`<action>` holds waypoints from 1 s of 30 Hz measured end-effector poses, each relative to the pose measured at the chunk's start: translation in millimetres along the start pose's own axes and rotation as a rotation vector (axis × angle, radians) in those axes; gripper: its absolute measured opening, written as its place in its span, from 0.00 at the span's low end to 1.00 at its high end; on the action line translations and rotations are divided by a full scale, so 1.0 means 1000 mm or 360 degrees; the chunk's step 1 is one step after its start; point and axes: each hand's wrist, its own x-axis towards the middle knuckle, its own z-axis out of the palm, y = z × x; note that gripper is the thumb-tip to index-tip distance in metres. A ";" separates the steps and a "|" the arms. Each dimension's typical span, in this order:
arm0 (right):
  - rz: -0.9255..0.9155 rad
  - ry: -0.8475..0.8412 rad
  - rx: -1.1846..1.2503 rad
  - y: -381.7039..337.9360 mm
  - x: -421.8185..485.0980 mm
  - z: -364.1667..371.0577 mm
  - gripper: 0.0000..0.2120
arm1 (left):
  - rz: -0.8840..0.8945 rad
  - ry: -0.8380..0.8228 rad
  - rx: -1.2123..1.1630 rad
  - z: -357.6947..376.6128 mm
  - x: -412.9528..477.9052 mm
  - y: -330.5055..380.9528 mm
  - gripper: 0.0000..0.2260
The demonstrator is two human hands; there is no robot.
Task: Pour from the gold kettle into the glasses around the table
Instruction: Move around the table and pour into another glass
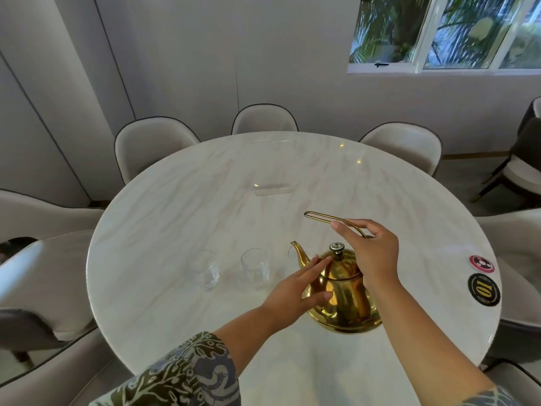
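The gold kettle point(344, 297) stands on the round marble table point(205, 200), its spout pointing left toward the glasses. My right hand point(371, 253) is above the lid and grips the kettle's thin wire handle point(322, 217). My left hand point(298, 288) rests flat against the kettle's left side, fingers spread. Two clear ribbed glasses point(205, 272) point(255, 268) stand upright left of the spout. A third glass point(294, 253) shows faintly behind the spout. I cannot tell whether the glasses hold liquid.
Two round coasters, one red point(481, 263) and one black point(483, 289), lie near the table's right edge. A clear acrylic stand point(270, 189) sits at the table's middle. Cream chairs point(155, 148) ring the table on every side.
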 end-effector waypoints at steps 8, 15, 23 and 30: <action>-0.0056 -0.0124 -0.0018 -0.018 -0.008 0.027 0.10 | -0.0049 0.0105 -0.0076 -0.016 -0.023 -0.010 0.27; -0.0069 -0.0231 -0.0129 -0.024 -0.005 0.057 0.15 | -0.0100 0.0144 -0.0165 -0.030 -0.038 -0.019 0.27; -0.0058 -0.0328 -0.0333 -0.032 -0.002 0.083 0.15 | -0.0129 0.0165 -0.0291 -0.036 -0.040 -0.032 0.26; -0.0086 -0.0364 -0.0515 -0.039 0.001 0.094 0.16 | -0.0140 0.0147 -0.0411 -0.036 -0.034 -0.039 0.25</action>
